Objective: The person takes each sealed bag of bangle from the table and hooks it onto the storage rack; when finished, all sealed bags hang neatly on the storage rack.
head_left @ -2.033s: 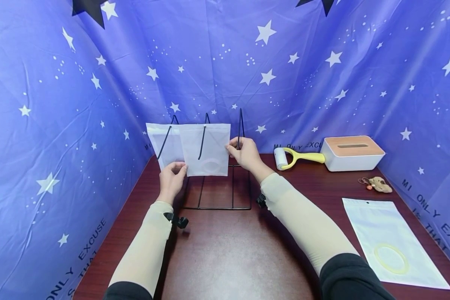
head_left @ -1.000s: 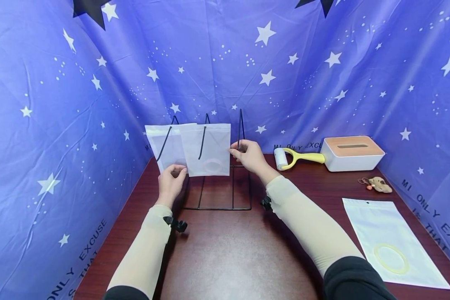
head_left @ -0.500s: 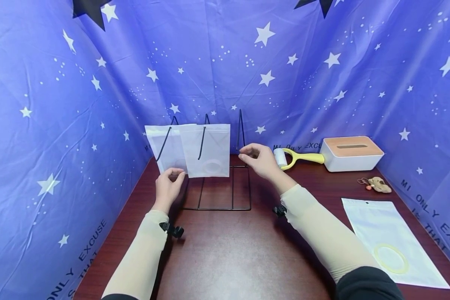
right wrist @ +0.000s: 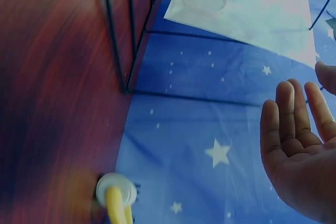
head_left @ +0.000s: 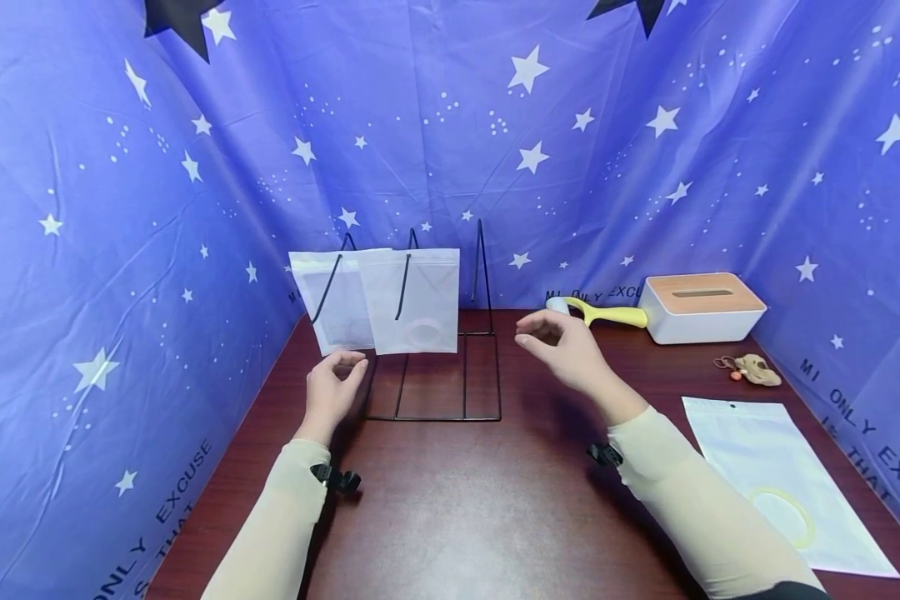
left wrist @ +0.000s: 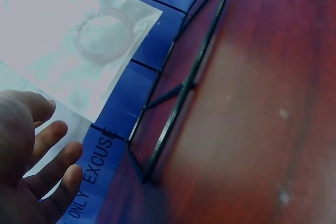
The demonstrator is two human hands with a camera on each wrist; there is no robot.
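Note:
Two white zip bags hang from a black wire rack (head_left: 465,375). The front bag (head_left: 420,287) is on the middle prong and shows a faint ring shape inside; it overlaps the rear bag (head_left: 322,292) on the left prong. My left hand (head_left: 332,392) is just below the bags' lower edges, loosely curled and holding nothing. In the left wrist view its fingers (left wrist: 67,150) are apart from the bag. My right hand (head_left: 566,350) hovers right of the rack with nothing in it; its fingers (right wrist: 270,124) are spread in the right wrist view. No bag is on the rack's right prong (head_left: 482,267).
A third white bag (head_left: 757,442) with a yellow ring lies at the table's right. Behind it are a small beige trinket (head_left: 757,369), a white tissue box (head_left: 705,325) with a wooden lid, and a yellow-handled lint roller (head_left: 615,315). Starry blue cloth surrounds the table.
My right hand has let go of the front bag's edge and moved right and toward me. The left hand has drawn down and off the bags. Both bags stay hanging.

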